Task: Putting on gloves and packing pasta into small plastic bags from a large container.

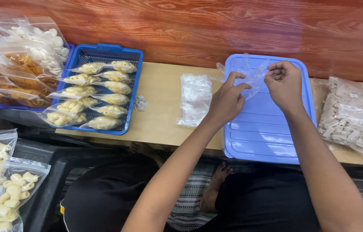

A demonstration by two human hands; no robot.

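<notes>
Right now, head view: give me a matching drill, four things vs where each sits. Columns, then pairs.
Things:
1. small clear bag
2. stack of empty bags
3. blue basket
4. big bag of pale pieces

Places:
A. far right of the bench
B. pinched between left hand and right hand, over the blue lid
C. flat on the wood, left of the lid
D. left end, holding filled packets

Pairs: 1-B, 2-C, 3-D, 4-A

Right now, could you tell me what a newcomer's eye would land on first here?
Both hands, left and right, pinch a clear plastic bag over a pale blue lid at centre right. To the left, a blue basket holds rows of small filled snack packets.
</notes>
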